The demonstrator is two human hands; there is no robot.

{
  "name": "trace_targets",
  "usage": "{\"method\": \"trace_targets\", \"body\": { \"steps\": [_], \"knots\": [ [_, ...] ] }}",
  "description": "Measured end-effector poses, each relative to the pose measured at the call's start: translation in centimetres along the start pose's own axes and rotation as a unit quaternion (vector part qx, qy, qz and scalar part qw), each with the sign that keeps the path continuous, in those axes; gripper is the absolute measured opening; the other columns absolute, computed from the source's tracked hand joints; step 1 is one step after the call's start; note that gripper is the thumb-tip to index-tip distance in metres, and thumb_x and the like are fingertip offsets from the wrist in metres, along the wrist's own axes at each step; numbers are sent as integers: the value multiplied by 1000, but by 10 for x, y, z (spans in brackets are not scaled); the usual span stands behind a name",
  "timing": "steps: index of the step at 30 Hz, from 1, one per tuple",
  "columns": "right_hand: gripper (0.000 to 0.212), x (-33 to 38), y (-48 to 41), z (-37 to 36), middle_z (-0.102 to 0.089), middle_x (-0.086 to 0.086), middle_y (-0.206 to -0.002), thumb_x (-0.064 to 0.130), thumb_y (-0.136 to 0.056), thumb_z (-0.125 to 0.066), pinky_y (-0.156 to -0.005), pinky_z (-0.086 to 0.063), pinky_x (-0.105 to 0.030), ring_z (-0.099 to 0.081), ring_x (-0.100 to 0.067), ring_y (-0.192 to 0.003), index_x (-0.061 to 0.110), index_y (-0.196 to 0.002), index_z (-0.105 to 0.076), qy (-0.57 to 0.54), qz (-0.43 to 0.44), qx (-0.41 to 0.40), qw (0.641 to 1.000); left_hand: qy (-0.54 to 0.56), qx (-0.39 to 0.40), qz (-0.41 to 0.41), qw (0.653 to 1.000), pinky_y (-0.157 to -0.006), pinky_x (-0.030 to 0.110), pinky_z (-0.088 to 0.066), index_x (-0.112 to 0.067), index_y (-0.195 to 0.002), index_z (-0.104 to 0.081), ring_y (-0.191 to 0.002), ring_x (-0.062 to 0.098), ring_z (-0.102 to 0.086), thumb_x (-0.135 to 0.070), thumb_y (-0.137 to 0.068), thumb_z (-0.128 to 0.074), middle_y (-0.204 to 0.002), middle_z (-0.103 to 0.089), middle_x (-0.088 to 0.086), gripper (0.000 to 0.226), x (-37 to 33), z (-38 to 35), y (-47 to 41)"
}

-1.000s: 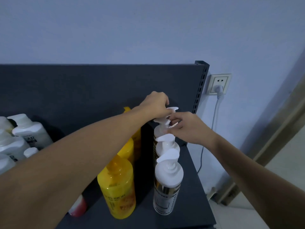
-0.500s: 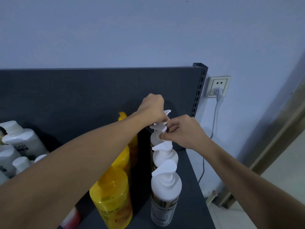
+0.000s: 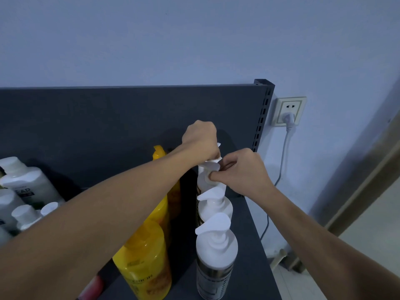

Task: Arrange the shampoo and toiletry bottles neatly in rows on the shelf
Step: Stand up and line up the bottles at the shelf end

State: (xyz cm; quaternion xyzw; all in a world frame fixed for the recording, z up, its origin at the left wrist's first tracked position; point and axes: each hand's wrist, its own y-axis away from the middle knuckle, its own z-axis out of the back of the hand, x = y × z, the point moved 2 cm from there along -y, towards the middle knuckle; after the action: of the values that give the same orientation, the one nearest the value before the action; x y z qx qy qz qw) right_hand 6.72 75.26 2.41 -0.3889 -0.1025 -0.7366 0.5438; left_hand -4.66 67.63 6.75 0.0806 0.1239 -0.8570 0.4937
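Left hand (image 3: 200,141): closed around the pump top of the farthest white bottle (image 3: 218,148), at the back of the shelf (image 3: 249,245).
Right hand (image 3: 242,169): fingers pinch the pump top of the next white bottle (image 3: 208,176).
White bottles: four in one row going near to far, on the right side.
Yellow bottles (image 3: 145,263): a row just left of the white ones.
More white bottles (image 3: 28,182): far left.

I see both bare forearms stretched forward and converging. My left hand (image 3: 200,141) is curled knuckles-up, fingertips pinched downward; my right hand (image 3: 242,169) sits just beside and below it (nearly touching), fingers bent inward in a pinch.
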Motion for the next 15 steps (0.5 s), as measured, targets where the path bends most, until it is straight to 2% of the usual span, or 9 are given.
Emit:
{"method": "trace_targets", "body": {
  "steps": [6,9,11,13,15],
  "knots": [
    [14,1,-2,0,-72,0,-59,32,-62,-83,-66,-59,-39,-69,-22,-65,19,-62,-78,4,-12,17,1000,-4,15,-3,1000,-48,29,-42,-12,-67,-53,-64,21,-59,-32,-71,-88,-72,-58,6,41,3,3,0],
    [14,5,-2,0,-73,2,-62,32,-63,-85,-68,-60,-36,-70,-17,-66,20,-64,-78,20,-17,33,999,-4,23,-18,1000,-48,28,-41,-13,-65,-49,-57,18,-52,-32,-76,-86,-68,-53,4,43,3,3,2],
    [13,9,-1,1,-73,2,-64,31,-65,-85,-70,-60,-35,-71,-15,-69,19,-66,-79,28,-18,50,998,9,51,-32,998,-48,29,-43,-11,-64,-55,-56,17,-52,-37,-78,-84,-66,-55,3,41,8,6,4],
    [11,12,1,3,-75,2,-69,29,-69,-85,-74,-61,-36,-72,-15,-75,20,-70,-80,28,-26,65,997,29,73,-45,996,-60,33,-57,-10,-76,-74,-69,18,-66,-45,-79,-84,-75,-70,3,36,20,15,7],
    [12,15,5,8,-77,1,-75,29,-71,-85,-81,-62,-37,-73,-15,-81,19,-76,-80,23,-42,82,995,39,57,-54,996,-75,36,-62,-15,-90,-81,-81,18,-70,-46,-79,-83,-89,-76,1,33,38,30,14]
  ]
}}
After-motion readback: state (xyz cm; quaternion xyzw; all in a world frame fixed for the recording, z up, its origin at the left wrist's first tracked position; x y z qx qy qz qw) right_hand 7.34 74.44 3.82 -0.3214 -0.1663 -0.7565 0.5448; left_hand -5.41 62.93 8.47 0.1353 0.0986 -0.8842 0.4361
